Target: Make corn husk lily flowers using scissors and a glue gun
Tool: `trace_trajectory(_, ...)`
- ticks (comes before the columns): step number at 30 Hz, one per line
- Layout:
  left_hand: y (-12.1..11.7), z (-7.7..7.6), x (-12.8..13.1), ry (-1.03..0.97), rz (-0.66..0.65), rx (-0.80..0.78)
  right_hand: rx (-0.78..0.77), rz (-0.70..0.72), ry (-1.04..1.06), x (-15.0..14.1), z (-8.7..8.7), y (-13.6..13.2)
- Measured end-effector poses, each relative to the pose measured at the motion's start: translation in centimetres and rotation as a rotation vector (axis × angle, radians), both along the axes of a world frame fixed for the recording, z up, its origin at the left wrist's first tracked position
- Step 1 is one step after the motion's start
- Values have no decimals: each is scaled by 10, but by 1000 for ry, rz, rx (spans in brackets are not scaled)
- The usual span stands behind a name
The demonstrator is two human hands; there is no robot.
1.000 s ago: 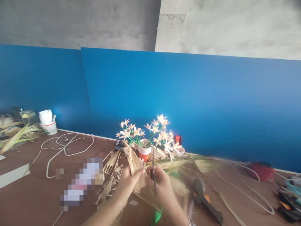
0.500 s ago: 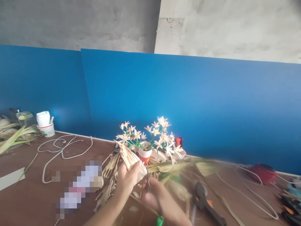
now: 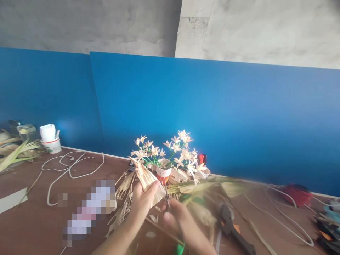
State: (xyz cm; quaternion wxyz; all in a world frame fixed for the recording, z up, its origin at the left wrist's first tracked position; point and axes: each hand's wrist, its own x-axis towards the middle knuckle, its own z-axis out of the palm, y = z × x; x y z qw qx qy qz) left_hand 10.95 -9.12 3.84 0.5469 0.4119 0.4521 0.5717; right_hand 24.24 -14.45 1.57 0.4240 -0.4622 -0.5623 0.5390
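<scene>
My left hand (image 3: pixel 141 202) is closed around a pale dried corn husk (image 3: pixel 145 175), its narrow end pointing up and left. Closed in my right hand (image 3: pixel 180 217) are scissors (image 3: pixel 166 196), with slim metal blades pointing upward just beside the husk's right edge. Whether the blades touch the husk I cannot tell. Blur and the fingers hide most of the scissors' handles. Right behind the hands stands a red and white paper cup (image 3: pixel 164 172) with pale husk flowers (image 3: pixel 182 156) on green stems spreading on both sides of it.
A black glue gun (image 3: pixel 233 230) lies to the right, by loose husk strips (image 3: pixel 203 187). White cables (image 3: pixel 70 170) loop over the brown table (image 3: pixel 34 226). At the left is a white tub (image 3: pixel 51 145); a red object (image 3: pixel 297 195) sits far right before the blue panel (image 3: pixel 212 113).
The scissors' blades have shifted slightly left and up beside the husk, with my right hand turning a little. My left hand stays almost still, holding the husk.
</scene>
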Motion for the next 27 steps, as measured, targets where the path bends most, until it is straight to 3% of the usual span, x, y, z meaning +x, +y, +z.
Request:
trace_trajectory(9, -1, 1, 2, -50, 8, -20, -9, -2, 13, 1, 3, 1)
trace_trajectory(15, 1, -4, 2, -13, 162, 11, -67, 23, 34, 0, 1, -3)
trace_trajectory(23, -6, 2, 4, -26, 136, 46, -57, -8, -1, -1, 3, -3)
trace_trajectory(27, -5, -3, 4, -23, 141, 22, -51, 12, 0, -1, 3, -2)
